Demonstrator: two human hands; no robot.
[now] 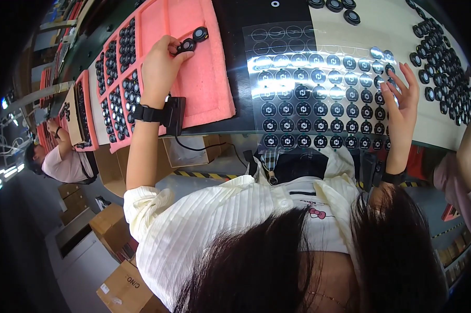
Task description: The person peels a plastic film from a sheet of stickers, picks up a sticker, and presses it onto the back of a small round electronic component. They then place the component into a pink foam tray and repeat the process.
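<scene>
Dark hair (246,266) up close; pink foam tray (206,83) looks largely filled at left, its roomier right section has two black discs (199,34), while loose discs (436,57) and a mostly full label sheet (294,100) remain. My left hand (159,65), forearm stretched forward, pinches one of the two there; my right hand (405,99), fingers spread, hovers by the sheet's right edge.

Toward 11 o'clock, the left hand (159,65) partly hides a black disc (187,46); toward 1 o'clock, glare veils some round stickers (300,60); at 3, the edge crops another person's arm (468,148).
</scene>
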